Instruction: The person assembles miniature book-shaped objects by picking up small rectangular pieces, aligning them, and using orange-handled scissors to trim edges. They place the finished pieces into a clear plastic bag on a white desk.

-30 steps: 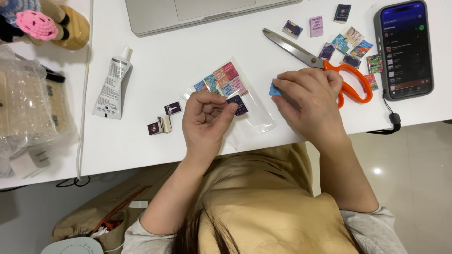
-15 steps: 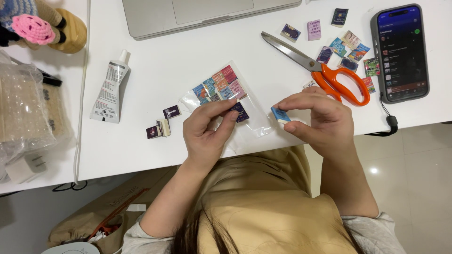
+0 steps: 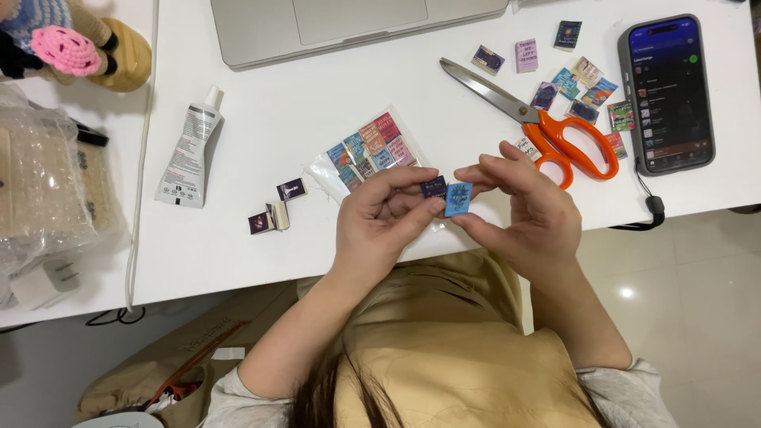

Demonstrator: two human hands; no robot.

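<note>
Your left hand [image 3: 379, 226] curls inward, fingers pinched on a dark purple miniature book [image 3: 433, 187]. Your right hand [image 3: 529, 212] faces it, thumb and forefinger gripping a blue miniature book [image 3: 457, 199]. Both books touch side by side above the white table's [image 3: 317, 119] near edge, just beside the clear packet [image 3: 369, 150].

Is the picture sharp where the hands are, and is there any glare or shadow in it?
Head view: left hand and right hand are sharp, as are the tiny blue book and dark one they pinch. Light is even and soft on the white table, shadows faint. A bright glare spot shows on the floor tiles; the phone screen is lit.
</note>
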